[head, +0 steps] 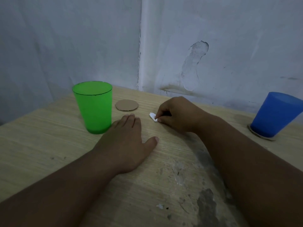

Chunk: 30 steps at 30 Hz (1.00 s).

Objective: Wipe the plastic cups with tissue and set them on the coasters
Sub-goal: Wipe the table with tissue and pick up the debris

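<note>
Left hand (126, 136) flat, fingers straight — right hand (177, 115) pinching tissue (152, 116), fingers curled.

Light wood-grain table (41, 145) pushed into a room corner. Walls (65, 38) painted pale bluish-white, with a vertical seam (141, 46) where they meet. Right-hand wall: patch of flaked plaster (193, 66), scuffs, grime along the table line. Tabletop near edge: worn grey patches (206, 205), chipped spots. Lighting dim, even.

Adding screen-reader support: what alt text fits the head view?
A right hand pinches a small white tissue on a wooden table; the left hand rests flat beside an upright green cup. A bare coaster lies behind, and a blue cup sits on a second coaster.
</note>
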### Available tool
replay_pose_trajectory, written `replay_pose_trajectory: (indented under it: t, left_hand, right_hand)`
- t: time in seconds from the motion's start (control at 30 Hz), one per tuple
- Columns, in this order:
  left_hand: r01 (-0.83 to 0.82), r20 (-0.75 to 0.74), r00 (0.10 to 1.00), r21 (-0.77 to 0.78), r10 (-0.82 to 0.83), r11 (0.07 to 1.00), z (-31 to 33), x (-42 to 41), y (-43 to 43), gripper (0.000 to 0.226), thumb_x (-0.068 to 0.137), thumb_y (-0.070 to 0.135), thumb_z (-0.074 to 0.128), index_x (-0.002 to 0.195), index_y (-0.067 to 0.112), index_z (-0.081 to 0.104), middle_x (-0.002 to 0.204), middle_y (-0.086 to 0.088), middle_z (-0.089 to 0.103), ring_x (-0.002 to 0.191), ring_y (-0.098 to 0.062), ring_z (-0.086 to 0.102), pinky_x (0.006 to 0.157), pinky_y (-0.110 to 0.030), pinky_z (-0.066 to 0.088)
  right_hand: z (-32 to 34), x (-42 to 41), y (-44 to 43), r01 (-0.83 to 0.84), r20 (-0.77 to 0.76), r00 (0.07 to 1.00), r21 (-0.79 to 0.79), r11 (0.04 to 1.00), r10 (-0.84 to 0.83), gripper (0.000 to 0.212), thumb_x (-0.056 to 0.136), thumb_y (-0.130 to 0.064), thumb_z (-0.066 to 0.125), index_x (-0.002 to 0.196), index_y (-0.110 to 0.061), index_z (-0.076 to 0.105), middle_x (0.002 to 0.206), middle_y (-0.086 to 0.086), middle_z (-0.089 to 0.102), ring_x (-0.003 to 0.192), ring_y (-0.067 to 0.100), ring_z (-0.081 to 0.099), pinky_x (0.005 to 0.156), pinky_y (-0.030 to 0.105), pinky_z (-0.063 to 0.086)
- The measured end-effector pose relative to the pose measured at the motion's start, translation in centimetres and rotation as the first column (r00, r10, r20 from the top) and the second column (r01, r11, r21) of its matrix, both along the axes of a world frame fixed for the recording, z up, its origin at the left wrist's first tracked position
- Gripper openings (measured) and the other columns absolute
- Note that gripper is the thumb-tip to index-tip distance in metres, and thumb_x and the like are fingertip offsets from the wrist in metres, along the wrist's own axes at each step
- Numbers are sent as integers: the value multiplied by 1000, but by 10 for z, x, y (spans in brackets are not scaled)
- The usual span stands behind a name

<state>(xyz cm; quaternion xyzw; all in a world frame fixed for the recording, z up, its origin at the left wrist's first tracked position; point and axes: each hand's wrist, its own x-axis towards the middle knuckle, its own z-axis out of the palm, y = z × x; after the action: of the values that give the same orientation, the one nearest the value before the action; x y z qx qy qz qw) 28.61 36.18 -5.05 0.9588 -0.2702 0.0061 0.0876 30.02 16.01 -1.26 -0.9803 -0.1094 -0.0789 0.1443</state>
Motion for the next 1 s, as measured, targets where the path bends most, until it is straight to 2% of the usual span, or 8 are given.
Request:
replay_pose_trajectory:
  t: [0.07,0.13,0.27,0.5,0.6,0.67,0.83,1.0]
  left_hand:
    - [2,1,1000,0,-2,1000,0,0,0,91,93,72,21,160,13,6,169,-5,2,155,-16,1,125,-36,7]
    - [0,3,1000,-1,0,1000,0,-1,0,90,93,72,21,160,13,7,169,-5,2,155,-17,1,125,-36,6]
    - [-3,10,1000,0,3,1000,1,0,-1,90,94,72,21,160,13,7,169,-6,2,155,-18,1,125,-35,5]
    - [-2,12,1000,2,2,1000,0,0,-1,89,94,71,22,160,13,7,169,-5,3,155,-17,1,125,-34,5]
    - [-1,5,1000,1,1,1000,0,0,0,90,93,72,22,160,13,6,169,-5,2,155,-16,1,125,-34,6]
    - [-3,-1,1000,0,3,1000,1,-1,0,90,93,72,22,160,14,5,169,-4,1,155,-16,0,125,-34,5]
    - [-2,-9,1000,-9,2,1000,2,-3,0,90,93,72,22,160,14,5,169,-4,1,155,-16,1,123,-33,4]
    - [2,-7,1000,-3,-2,1000,2,-2,0,90,94,72,22,160,13,5,169,-4,1,155,-15,1,124,-33,4]
  right_hand:
    - [-4,2,4,38,34,999,-32,999,-37,14,92,-26,65,94,-18,76,93,-6,72,84,5,63,77,23,49]
    - [-6,5,9,103,60,993,-55,993,-100,17,94,-25,62,94,-13,75,95,0,72,88,14,64,83,31,51]
    - [-9,8,13,138,87,986,39,990,-140,16,94,-19,62,95,-9,75,101,0,71,89,7,59,80,23,45]
    - [5,0,10,-23,-5,1000,12,1000,23,14,89,-26,69,99,-21,78,98,-10,75,83,-2,62,77,9,44]
    - [9,-2,12,-47,-27,999,-18,999,46,16,89,-26,68,100,-21,78,98,-10,75,84,0,65,82,17,51]
    - [10,-3,14,-40,-44,998,-11,999,39,17,88,-29,68,96,-19,78,92,-10,74,81,1,66,79,18,53]
    - [7,0,12,-40,-30,999,4,999,40,12,87,-27,71,89,-17,76,84,-10,71,78,3,63,72,18,50]
    - [7,1,13,-55,-12,998,-51,997,54,11,88,-25,67,84,-16,73,82,-5,69,77,7,62,74,29,53]
